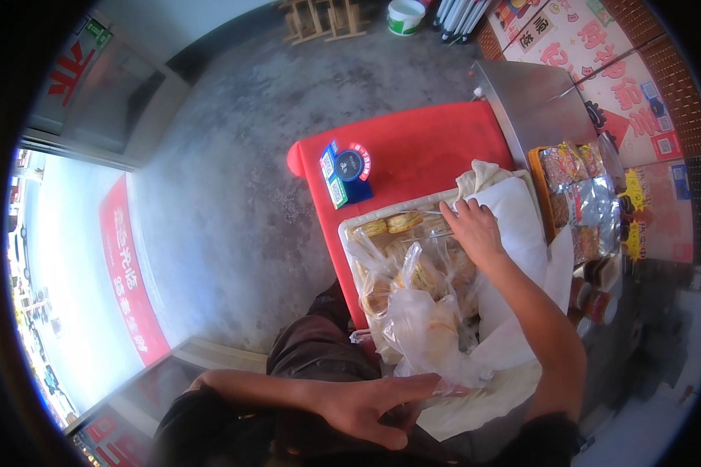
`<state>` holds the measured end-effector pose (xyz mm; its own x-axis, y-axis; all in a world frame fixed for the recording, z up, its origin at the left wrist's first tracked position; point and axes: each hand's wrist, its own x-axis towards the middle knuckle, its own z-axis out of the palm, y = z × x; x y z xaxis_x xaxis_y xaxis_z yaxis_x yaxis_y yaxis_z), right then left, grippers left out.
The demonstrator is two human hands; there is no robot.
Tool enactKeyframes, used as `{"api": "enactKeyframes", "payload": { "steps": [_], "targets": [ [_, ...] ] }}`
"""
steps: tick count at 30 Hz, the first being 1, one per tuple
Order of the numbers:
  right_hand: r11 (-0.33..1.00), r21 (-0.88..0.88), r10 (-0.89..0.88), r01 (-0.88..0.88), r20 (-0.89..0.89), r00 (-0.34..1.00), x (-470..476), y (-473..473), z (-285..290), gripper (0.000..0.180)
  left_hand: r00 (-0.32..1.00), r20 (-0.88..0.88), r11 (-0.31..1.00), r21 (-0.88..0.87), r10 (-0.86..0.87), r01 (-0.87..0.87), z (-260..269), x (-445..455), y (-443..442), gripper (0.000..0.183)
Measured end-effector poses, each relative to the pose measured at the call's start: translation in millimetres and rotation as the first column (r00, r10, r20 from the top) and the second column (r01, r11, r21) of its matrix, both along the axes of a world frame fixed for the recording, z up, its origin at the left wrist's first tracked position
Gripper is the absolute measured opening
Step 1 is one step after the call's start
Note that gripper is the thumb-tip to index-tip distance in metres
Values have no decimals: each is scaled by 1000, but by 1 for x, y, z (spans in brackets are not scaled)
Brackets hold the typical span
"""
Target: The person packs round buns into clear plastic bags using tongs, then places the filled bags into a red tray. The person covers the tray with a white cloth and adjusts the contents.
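Observation:
A white-rimmed box (344,239) holds round flaky flatbreads (405,222), several of them in clear plastic bags (380,295). Over its far right corner is my right hand (478,229), fingers bent at the edge of a white cloth (520,216). Whether those fingers pinch the cloth or the clear plastic beneath them is unclear. Low in the view, my left hand (365,405) reaches across the near side, thumb spread from the fingers. Its fingertips meet a bunched plastic bag (426,327) with pale bread inside; a grip on it cannot be made out.
The box stands on a red-covered table (426,134), beside a payment-code stand (347,169). To the right are a basket of packaged snacks (578,198) and several jars (599,306). A steel cabinet (531,93) adjoins the table. A bucket (406,17) and wooden stools (321,20) stand farther off.

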<state>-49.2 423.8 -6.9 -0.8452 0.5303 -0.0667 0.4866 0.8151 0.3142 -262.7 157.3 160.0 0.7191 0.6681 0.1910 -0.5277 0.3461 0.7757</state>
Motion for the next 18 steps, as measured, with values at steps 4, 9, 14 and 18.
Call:
{"api": "enactKeyframes", "payload": {
  "steps": [4,9,14,18],
  "targets": [
    [998,-38,-43,42,-33,999,-1,1,-13,77,1000,-1,999,-28,-15,15,-1,0,-4,92],
    [991,-32,-126,127,20,992,-1,1,-44,69,1000,17,996,-89,-14,15,-2,-4,-8,90],
    [957,-189,-203,219,99,974,-7,1,-64,67,999,40,995,-97,-1,5,-6,-6,-9,89],
    [937,-304,-182,175,5,983,6,4,-71,68,999,40,996,-78,36,-32,-13,-6,-15,88]
  ]
}}
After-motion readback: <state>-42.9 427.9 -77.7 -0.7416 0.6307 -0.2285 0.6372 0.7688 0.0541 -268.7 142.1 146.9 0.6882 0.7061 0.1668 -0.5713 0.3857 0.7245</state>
